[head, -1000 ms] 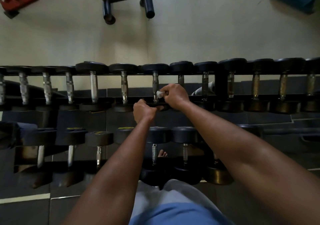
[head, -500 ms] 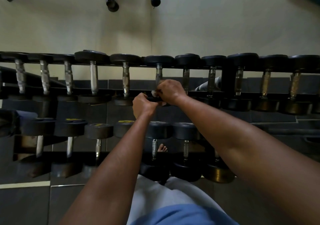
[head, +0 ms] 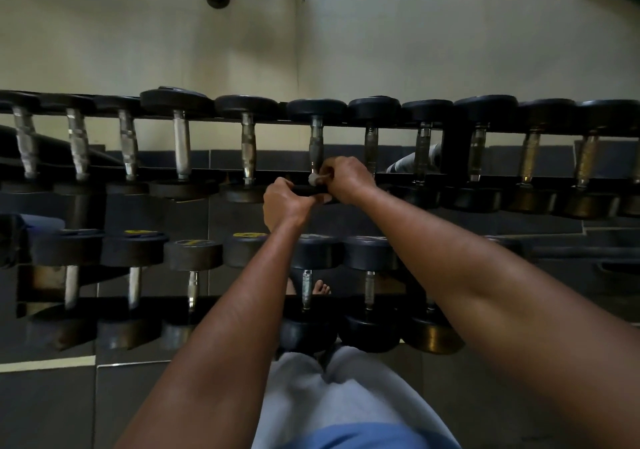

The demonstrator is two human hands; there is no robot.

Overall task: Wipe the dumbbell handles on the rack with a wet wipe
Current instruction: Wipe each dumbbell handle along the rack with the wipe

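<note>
At the top rail, right hand [head: 348,180] pinches the wipe [head: 313,179] at the handle's [head: 316,147] near end, shaft running straight away; left hand [head: 284,206] fisted beside.

Dumbbell handle [head: 316,143] just above right hand [head: 348,180]: dull knurled metal, worn. Wet wipe [head: 313,179] in its fingers: white, soft cloth-like. Dumbbell head [head: 311,190] beside left hand [head: 284,206]: matt black rubber.

Both bare arms outstretched, left grip [head: 285,202] fisted, right grip [head: 346,180] clenched
</note>
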